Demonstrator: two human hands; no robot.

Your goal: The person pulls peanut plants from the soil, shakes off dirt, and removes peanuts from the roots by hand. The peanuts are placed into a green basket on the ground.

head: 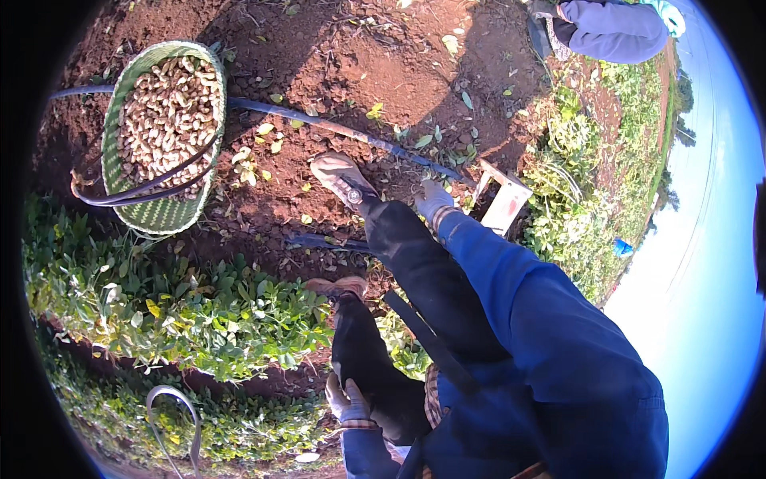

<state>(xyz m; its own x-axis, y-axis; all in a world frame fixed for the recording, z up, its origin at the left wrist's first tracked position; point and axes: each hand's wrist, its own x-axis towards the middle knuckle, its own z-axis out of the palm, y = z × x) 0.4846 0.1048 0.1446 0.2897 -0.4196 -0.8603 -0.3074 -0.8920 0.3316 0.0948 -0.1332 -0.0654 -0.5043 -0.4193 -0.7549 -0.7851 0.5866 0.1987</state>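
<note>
My left hand, in a pale glove, rests against my dark trouser leg with thumb and fingers apart. My right hand, also gloved, reaches down beside my other knee with nothing visible in it. Close to it stands a small wooden stool; whether they touch I cannot tell. A green-and-white woven basket, nearly full of unshelled peanuts, sits on the soil past my feet. Its dark handle droops over one side. My brown shoe is planted on the bare soil.
A dark hose runs across the red soil from the basket towards the stool. Leafy plants grow in rows to my left. A pale curved handle rises among them. Another person bends over at the top right, near pulled plants.
</note>
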